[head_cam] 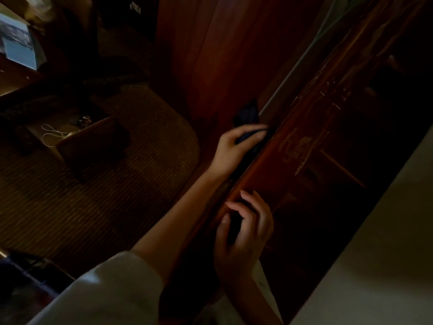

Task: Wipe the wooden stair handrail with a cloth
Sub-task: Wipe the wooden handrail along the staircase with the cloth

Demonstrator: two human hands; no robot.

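The wooden handrail runs diagonally from the lower middle to the upper right, its reddish top scuffed with pale marks. My left hand reaches from a white sleeve and grips a dark cloth against the rail's left edge. Part of the cloth sticks up beyond my fingers. Lower down the rail, my right hand rests on the wood with loosely bent fingers and holds nothing. The scene is very dark.
Left of the rail and below it lie a ribbed brown rug and a small dark wooden table. A reddish wood panel stands behind. A pale wall fills the lower right.
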